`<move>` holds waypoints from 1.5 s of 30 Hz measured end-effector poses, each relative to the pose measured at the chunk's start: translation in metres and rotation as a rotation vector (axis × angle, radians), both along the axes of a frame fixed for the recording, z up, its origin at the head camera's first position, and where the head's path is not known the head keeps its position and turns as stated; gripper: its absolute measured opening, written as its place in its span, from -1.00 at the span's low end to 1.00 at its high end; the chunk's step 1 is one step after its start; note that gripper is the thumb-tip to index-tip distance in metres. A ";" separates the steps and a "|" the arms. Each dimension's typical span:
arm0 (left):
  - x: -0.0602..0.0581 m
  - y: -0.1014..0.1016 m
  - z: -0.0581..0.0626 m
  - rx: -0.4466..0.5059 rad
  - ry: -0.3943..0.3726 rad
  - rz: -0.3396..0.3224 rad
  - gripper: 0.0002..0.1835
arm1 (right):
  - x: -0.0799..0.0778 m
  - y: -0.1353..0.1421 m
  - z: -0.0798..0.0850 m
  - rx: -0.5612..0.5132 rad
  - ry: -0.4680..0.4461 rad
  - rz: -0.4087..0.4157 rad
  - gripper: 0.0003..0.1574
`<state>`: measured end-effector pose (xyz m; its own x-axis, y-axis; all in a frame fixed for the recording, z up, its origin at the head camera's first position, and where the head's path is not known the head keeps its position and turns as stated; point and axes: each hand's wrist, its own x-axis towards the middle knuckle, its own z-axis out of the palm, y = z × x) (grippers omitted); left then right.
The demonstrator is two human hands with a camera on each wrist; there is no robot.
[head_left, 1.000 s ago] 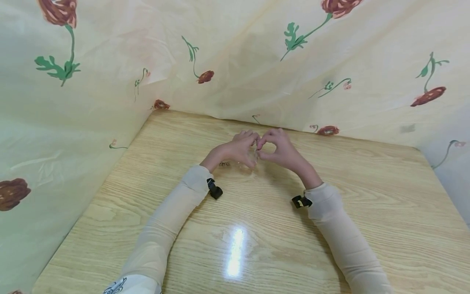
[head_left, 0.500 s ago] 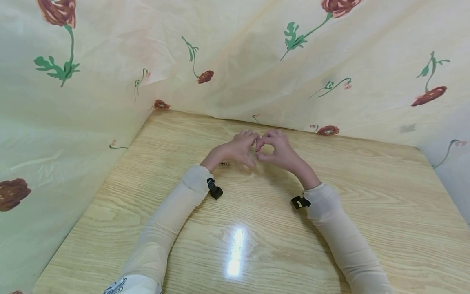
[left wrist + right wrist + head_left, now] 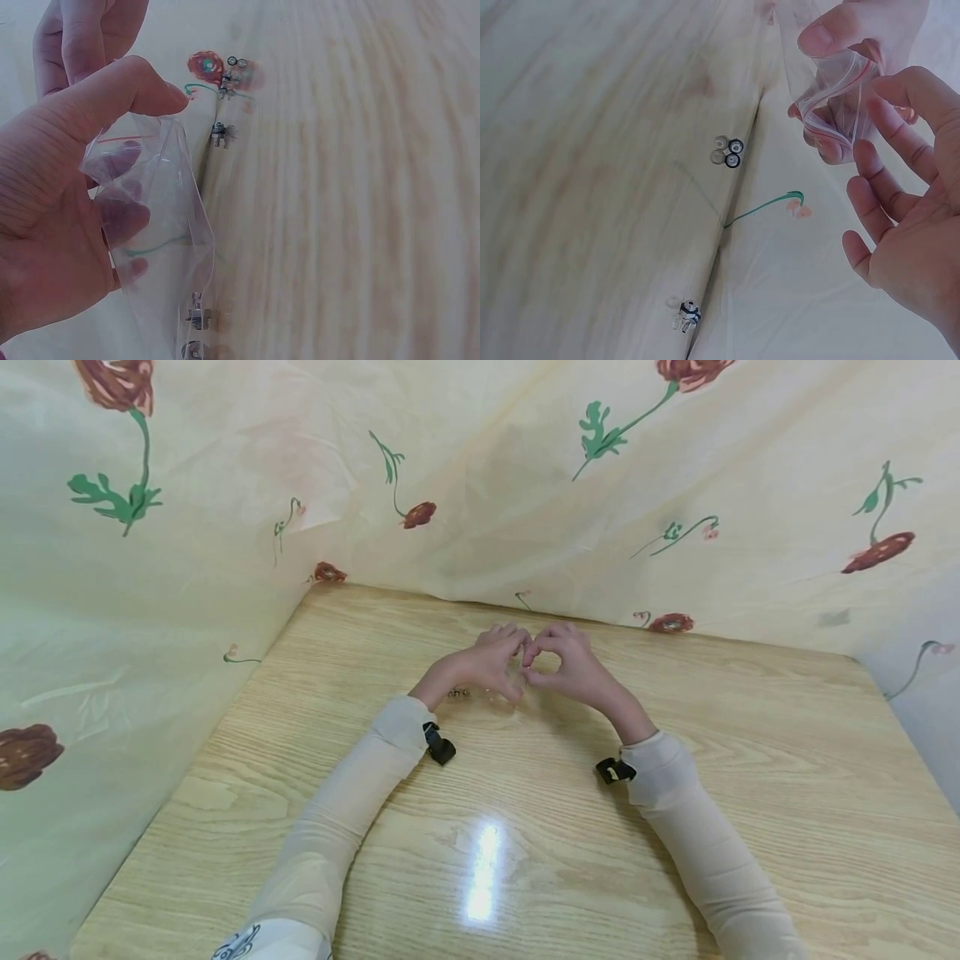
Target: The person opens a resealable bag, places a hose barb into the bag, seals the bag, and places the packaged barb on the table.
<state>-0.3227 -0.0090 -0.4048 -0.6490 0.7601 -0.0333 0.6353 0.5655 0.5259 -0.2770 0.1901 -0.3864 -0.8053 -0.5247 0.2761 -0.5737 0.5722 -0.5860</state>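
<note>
My left hand grips a clear plastic zip bag, with its thumb outside and the other fingers seen through the film. A red line runs along the bag's mouth, which gapes in the right wrist view. My right hand meets the mouth's edge, thumb and forefinger close together on the film. Its other fingers are bent loosely beside it. Small silvery metal pieces stand on the table near both hands. Another metal piece shows at the bag's lower edge; whether it is inside or behind cannot be told.
The wood-grain table has a glossy top that reflects a light strip. A flowered cloth hangs along its back and left edges. Several metal pieces sit just below the left wrist. Each sleeve carries a black strap.
My right hand has shifted very slightly at the bag's mouth, and its fingertips stay there. The left hand and the bag look nearly unmoved.
</note>
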 end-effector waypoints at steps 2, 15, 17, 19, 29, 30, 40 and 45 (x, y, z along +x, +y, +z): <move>0.000 0.000 0.000 -0.001 0.001 0.001 -0.35 | -0.001 0.001 0.000 -0.002 0.003 0.002 -0.90; -0.001 0.000 0.002 0.002 -0.004 0.002 -0.36 | -0.003 0.004 0.005 0.008 0.012 0.013 -0.88; -0.001 0.000 0.002 0.004 -0.003 0.001 -0.36 | -0.004 0.006 0.006 0.009 0.022 0.012 -0.88; 0.000 0.000 0.002 0.004 -0.004 0.001 -0.34 | -0.006 0.009 0.006 0.016 0.028 0.005 -0.88; -0.002 0.000 -0.001 0.002 -0.001 0.009 -0.33 | -0.007 0.021 0.013 0.054 -0.001 -0.024 -0.88; -0.002 0.000 -0.001 0.004 -0.004 0.009 -0.34 | -0.008 0.022 0.013 0.052 0.002 -0.019 -0.89; -0.002 0.000 -0.002 0.039 -0.023 0.015 -0.37 | -0.010 0.046 0.014 0.105 0.014 -0.044 -0.93; -0.001 0.000 0.000 0.040 -0.025 0.005 -0.39 | -0.009 0.061 0.014 0.149 -0.022 -0.076 -0.94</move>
<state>-0.3235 -0.0086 -0.4049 -0.6525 0.7576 -0.0196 0.6185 0.5473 0.5638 -0.2864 0.2512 -0.3728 -0.8491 -0.4962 0.1813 -0.5136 0.6949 -0.5034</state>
